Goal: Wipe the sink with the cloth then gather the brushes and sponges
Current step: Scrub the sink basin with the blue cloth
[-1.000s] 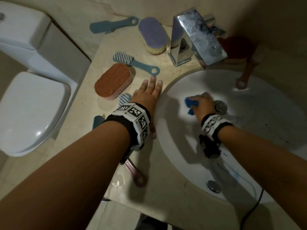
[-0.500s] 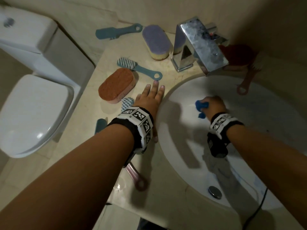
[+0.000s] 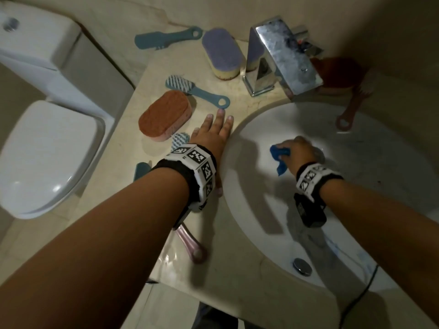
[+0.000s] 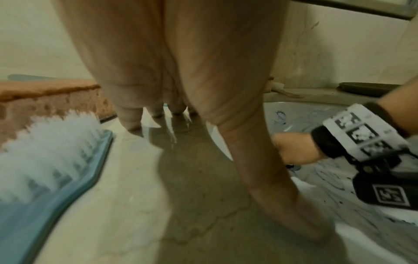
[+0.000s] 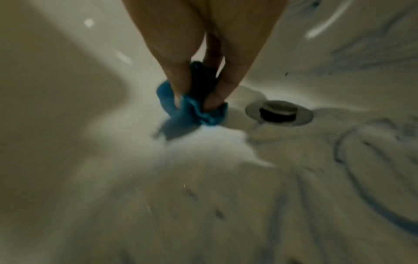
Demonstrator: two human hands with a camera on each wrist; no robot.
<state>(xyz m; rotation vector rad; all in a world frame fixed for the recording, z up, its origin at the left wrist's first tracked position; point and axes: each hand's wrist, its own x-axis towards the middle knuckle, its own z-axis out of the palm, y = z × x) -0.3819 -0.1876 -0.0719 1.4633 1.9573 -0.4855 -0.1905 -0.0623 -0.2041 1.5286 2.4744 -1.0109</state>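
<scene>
My right hand pinched the bunched blue cloth between thumb and fingers against the sink bowl, the drain just beside my thumb tip. My left hand lay flat on the counter, fingers straight and slightly spread; the orange sponge sat just left of them, a teal brush just beyond.

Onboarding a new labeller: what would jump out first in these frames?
The blue cloth bunched in the right hand, down in the white sink next to the drain. Next, the left hand lying flat on the counter at the basin's left rim, with the orange sponge, purple sponge and teal brushes scattered beyond it. The chrome tap gleams at the back.
</scene>
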